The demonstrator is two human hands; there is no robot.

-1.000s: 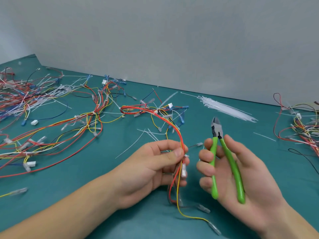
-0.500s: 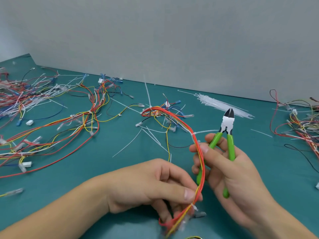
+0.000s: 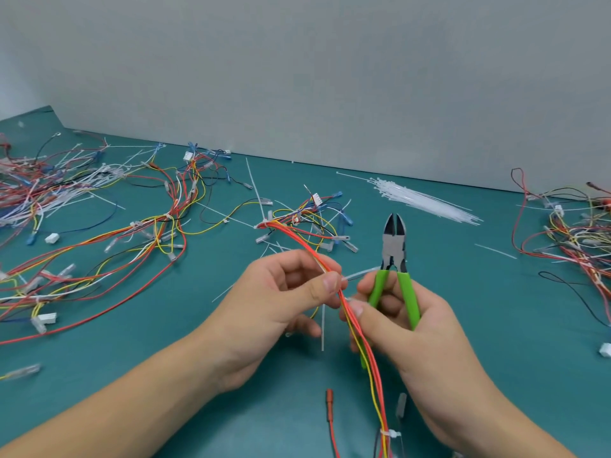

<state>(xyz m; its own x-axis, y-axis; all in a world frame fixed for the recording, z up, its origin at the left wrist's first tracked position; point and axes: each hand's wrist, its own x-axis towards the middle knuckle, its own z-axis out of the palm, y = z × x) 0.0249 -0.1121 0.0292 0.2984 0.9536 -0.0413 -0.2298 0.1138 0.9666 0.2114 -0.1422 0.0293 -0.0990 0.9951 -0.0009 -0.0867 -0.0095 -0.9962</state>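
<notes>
zip ties (image 3: 426, 200) behind cutters (image 3: 392, 249); bundle (image 3: 373, 381) crosses handle; wire heap (image 3: 158, 226) l, prob tangled.

We held the red-and-yellow wire bundle (image 3: 373, 381) taut and slanting; our green-handled cutters (image 3: 393, 252) pointed upward, blades slightly parted.

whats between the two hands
In the head view, the red-and-yellow wire bundle, pinched by the left hand, runs between it and the right hand gripping green side cutters.

Left hand (image 3: 284, 292) pinches the wire bundle (image 3: 360, 338); right hand (image 3: 406, 328) grips it with green cutters (image 3: 395, 259).
</notes>
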